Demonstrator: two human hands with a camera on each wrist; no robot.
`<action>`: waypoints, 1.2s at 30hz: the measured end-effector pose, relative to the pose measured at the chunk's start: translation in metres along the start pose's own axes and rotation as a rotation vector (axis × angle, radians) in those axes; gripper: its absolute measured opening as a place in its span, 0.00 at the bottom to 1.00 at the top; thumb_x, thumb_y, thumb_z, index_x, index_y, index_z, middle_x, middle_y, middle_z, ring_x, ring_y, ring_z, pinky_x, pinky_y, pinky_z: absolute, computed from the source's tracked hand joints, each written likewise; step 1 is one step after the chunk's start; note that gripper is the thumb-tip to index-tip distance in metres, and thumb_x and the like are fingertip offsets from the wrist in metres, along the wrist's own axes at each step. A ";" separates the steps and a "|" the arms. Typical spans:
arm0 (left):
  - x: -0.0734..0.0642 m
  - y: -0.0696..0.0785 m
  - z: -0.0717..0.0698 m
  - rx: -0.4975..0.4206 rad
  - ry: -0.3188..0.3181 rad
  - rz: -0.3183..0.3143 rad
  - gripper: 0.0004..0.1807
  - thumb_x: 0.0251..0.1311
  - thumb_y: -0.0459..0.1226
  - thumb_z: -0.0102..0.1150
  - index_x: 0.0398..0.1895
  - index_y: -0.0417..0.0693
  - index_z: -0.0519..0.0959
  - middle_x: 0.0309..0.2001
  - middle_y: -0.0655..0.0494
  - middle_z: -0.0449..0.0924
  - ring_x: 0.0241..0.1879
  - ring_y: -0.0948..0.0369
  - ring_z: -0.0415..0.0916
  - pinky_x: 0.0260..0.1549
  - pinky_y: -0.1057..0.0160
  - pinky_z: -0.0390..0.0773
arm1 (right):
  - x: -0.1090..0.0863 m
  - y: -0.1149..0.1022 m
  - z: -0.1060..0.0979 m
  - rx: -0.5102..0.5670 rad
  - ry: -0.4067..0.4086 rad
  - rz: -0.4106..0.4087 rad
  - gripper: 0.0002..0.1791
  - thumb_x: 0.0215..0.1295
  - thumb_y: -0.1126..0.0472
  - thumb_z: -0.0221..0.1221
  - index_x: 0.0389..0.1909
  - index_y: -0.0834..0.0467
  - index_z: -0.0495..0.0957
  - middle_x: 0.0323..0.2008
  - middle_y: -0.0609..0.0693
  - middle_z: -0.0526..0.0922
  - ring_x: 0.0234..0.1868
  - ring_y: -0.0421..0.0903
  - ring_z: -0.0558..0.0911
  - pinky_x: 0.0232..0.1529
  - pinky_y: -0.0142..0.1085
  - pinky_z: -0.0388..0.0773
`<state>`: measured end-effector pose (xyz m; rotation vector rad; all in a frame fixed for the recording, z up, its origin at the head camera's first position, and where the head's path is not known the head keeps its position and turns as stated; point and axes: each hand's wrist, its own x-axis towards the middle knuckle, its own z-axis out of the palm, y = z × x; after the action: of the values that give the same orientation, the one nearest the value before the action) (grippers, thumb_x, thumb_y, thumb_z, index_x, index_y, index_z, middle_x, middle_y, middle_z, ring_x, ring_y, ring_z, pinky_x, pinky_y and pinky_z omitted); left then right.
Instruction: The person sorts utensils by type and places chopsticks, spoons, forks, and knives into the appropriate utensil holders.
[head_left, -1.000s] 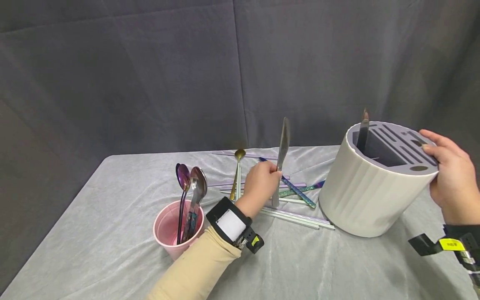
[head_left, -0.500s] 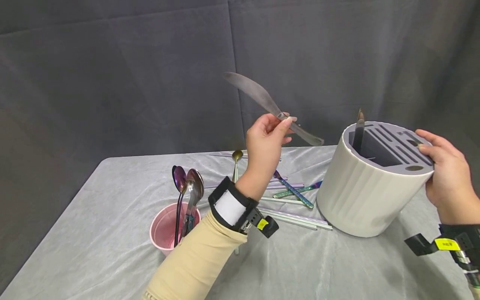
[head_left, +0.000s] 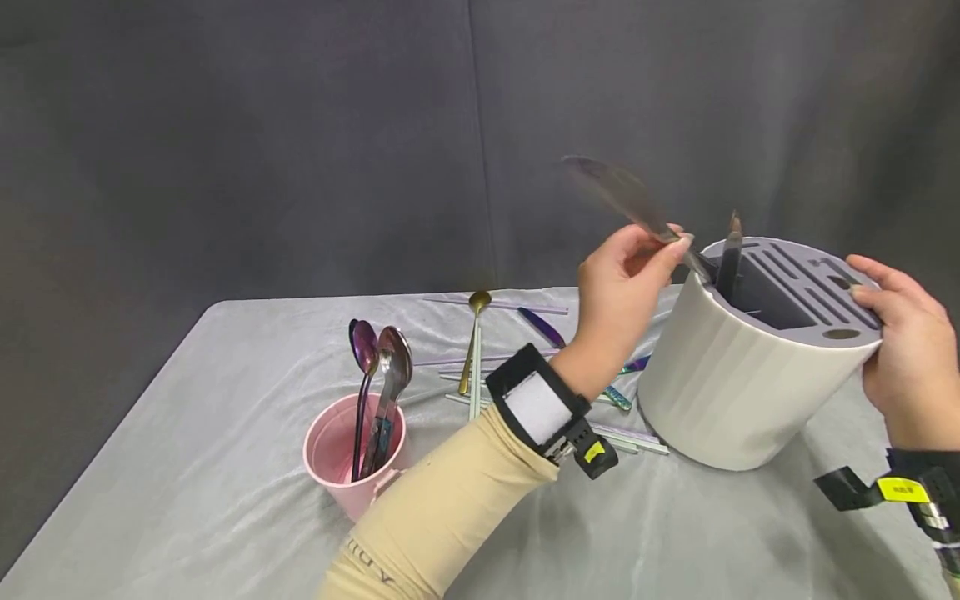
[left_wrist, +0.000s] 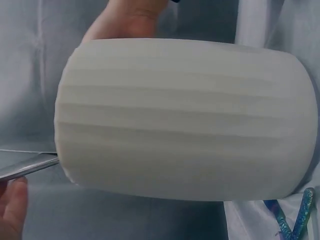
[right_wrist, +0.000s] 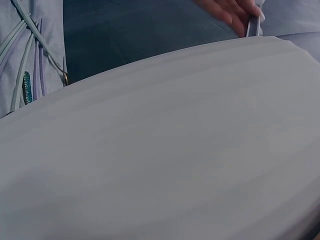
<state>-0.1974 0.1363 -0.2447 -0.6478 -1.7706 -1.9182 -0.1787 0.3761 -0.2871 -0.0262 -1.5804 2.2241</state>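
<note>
My left hand (head_left: 622,287) pinches a silver table knife (head_left: 626,196) near its handle, the blurred blade slanting up to the left. The handle's end is at the left rim of a white ribbed holder (head_left: 727,392) with a grey slotted top; how far in it reaches, I cannot tell. Another knife (head_left: 730,258) stands in the holder's large compartment. With thumb on top and fingers behind, my right hand (head_left: 911,342) grips the holder's right rim, and the holder tilts. In the left wrist view, the knife handle (left_wrist: 32,166) meets the holder's top edge.
A pink cup (head_left: 330,454) with several spoons stands at the left. Chopsticks (head_left: 476,375), a gold spoon (head_left: 478,304) and blue-purple knives (head_left: 542,327) lie loose on the grey cloth between cup and holder. A grey curtain (head_left: 300,150) hangs behind.
My left hand has lifted the table knife off the cloth, turned it handle toward the holder, and carried it right to the rim. My right hand keeps its grip on the holder.
</note>
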 end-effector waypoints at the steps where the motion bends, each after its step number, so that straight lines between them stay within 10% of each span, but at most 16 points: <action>1: 0.000 0.001 0.005 0.024 -0.028 -0.008 0.06 0.59 0.27 0.63 0.39 0.33 0.82 0.39 0.45 0.86 0.32 0.73 0.79 0.34 0.75 0.78 | -0.001 -0.002 -0.003 0.019 0.013 -0.005 0.17 0.76 0.65 0.44 0.60 0.54 0.72 0.49 0.45 0.73 0.39 0.33 0.84 0.37 0.22 0.76; 9: -0.001 0.003 0.035 0.192 -0.193 -0.101 0.06 0.62 0.34 0.63 0.38 0.43 0.86 0.34 0.58 0.86 0.27 0.83 0.68 0.28 0.81 0.71 | -0.003 -0.005 -0.025 0.123 -0.042 -0.137 0.18 0.74 0.72 0.40 0.49 0.56 0.77 0.41 0.47 0.81 0.34 0.37 0.86 0.31 0.23 0.77; 17: 0.001 0.004 0.047 0.515 -0.271 -0.058 0.10 0.67 0.46 0.58 0.40 0.56 0.87 0.23 0.70 0.76 0.22 0.78 0.65 0.23 0.81 0.64 | 0.005 -0.001 -0.040 0.129 -0.018 -0.135 0.17 0.74 0.71 0.42 0.52 0.58 0.76 0.44 0.48 0.81 0.36 0.38 0.86 0.33 0.24 0.78; 28: -0.013 -0.015 0.048 0.633 -0.372 0.152 0.09 0.61 0.44 0.64 0.42 0.59 0.88 0.34 0.72 0.81 0.28 0.81 0.65 0.27 0.85 0.62 | 0.008 0.004 -0.044 0.157 -0.008 -0.090 0.15 0.73 0.71 0.44 0.52 0.60 0.75 0.42 0.50 0.80 0.35 0.39 0.86 0.32 0.25 0.79; 36: -0.017 -0.014 0.040 0.625 -0.417 0.160 0.09 0.63 0.43 0.63 0.43 0.55 0.87 0.44 0.68 0.82 0.36 0.80 0.71 0.35 0.87 0.63 | 0.002 -0.002 -0.034 0.181 -0.007 -0.059 0.16 0.72 0.72 0.42 0.46 0.58 0.78 0.38 0.49 0.81 0.33 0.38 0.85 0.30 0.24 0.79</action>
<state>-0.1910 0.1770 -0.2631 -0.9512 -2.3280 -1.0709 -0.1719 0.4081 -0.2968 0.0789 -1.3598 2.3136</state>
